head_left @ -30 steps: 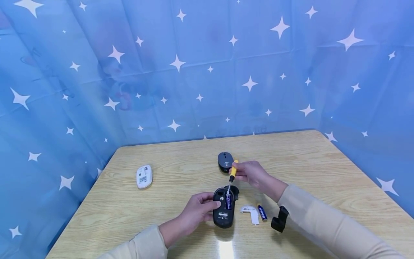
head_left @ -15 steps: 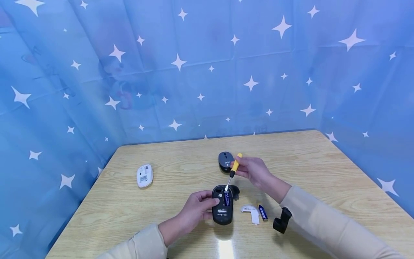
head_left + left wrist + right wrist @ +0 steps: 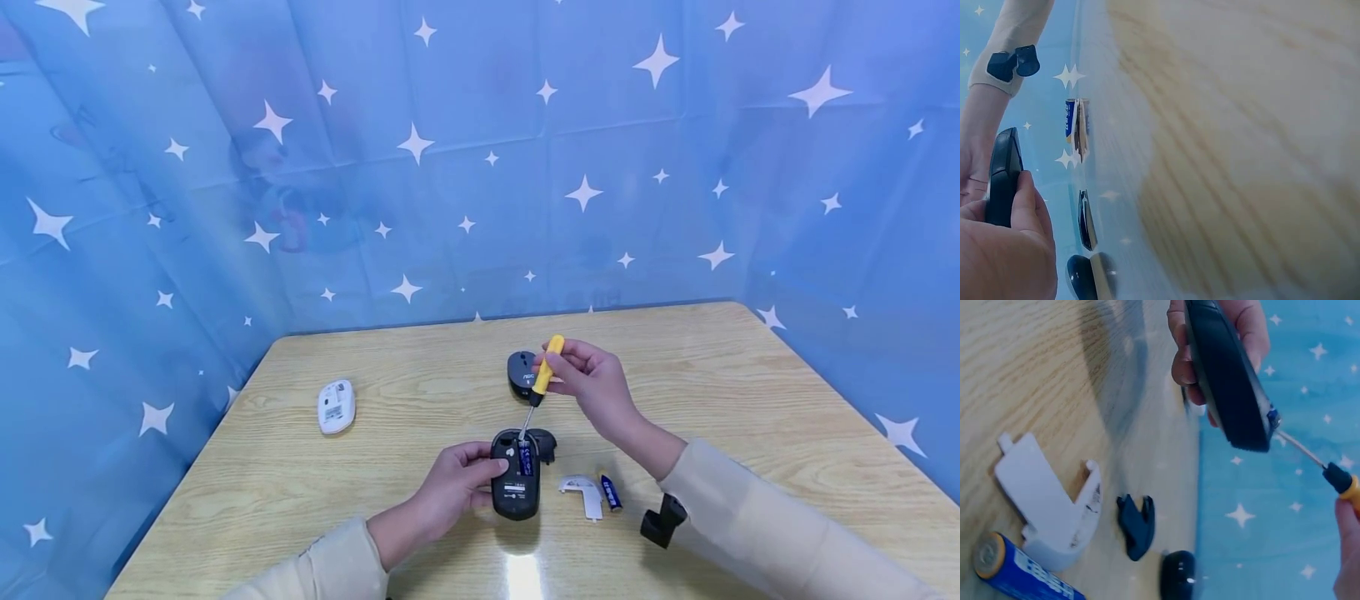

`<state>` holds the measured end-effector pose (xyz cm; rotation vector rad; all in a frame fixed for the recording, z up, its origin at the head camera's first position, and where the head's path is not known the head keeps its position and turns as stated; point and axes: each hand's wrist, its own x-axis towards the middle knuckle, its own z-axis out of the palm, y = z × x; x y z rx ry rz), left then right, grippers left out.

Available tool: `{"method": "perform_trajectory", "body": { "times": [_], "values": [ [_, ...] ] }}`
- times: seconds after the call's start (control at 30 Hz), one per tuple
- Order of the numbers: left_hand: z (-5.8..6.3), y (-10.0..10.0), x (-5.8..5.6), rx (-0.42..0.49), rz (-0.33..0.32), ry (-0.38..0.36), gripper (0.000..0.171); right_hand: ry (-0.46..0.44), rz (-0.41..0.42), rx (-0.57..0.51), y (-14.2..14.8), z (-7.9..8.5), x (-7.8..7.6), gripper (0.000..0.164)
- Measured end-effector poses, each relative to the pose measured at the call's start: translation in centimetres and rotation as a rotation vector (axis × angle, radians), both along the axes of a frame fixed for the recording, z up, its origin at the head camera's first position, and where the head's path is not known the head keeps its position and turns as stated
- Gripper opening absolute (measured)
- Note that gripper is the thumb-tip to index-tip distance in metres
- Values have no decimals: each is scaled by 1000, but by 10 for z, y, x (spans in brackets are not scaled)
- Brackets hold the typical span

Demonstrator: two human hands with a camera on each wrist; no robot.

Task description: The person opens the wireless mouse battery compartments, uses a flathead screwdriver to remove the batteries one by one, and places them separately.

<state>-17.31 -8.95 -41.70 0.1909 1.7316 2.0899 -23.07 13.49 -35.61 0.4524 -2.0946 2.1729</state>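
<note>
In the head view my left hand [image 3: 456, 483] grips a black computer mouse [image 3: 514, 501], bottom side up, its thumb over the edge. A blue battery [image 3: 526, 461] lies in the mouse's uncovered slot. My right hand [image 3: 597, 390] holds a yellow-handled screwdriver [image 3: 549, 368] between thumb and fingers, slanting down. Its metal shaft [image 3: 1300, 448] meets the battery's end at the mouse's edge in the right wrist view. The mouse is held above the table, and a black battery cover [image 3: 1136, 526] lies beneath and beyond it.
A white cover [image 3: 583, 493] and a loose blue battery [image 3: 610, 492] lie right of the mouse. Another dark mouse [image 3: 519, 372] stands behind, close to the right hand. A white mouse [image 3: 335, 407] lies upside down at left on the wooden table [image 3: 420, 375]. A starred blue curtain [image 3: 480, 167] hangs behind.
My right hand has risen and moved slightly right with the screwdriver, whose tip has shifted from over the battery to its far end. The left hand has moved up slightly with the mouse.
</note>
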Motion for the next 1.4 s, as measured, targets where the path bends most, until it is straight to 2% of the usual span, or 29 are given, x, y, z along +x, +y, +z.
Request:
{"method": "perform_trajectory", "body": {
  "times": [0.17, 0.23, 0.33, 0.5, 0.67, 0.9, 1.17, 1.4],
  "values": [
    [0, 0, -1, -9, 3, -8, 37, 182, 36, 84, -4, 8, 11, 27],
    [-1, 0, -1, -13, 5, -7, 36, 215, 51, 90, -5, 10, 14, 24],
    [-2, 0, -1, -17, 9, 1, 36, 210, 61, 95, -6, 10, 14, 24],
    [-4, 1, 1, -16, 8, 20, 34, 94, 32, 87, -3, 7, 9, 30],
    [-4, 1, 1, -5, 9, 9, 33, -109, -2, 14, 0, 3, -1, 38],
    [-3, 2, 2, -8, 10, 9, 33, -365, -22, -63, 7, -6, -9, 36],
    [-5, 2, 1, -9, 8, 16, 34, -472, -19, -135, 8, -17, -14, 39],
    [-5, 1, 1, 1, 9, 7, 35, -469, -19, -181, 7, -19, -15, 34]
  ]
}}
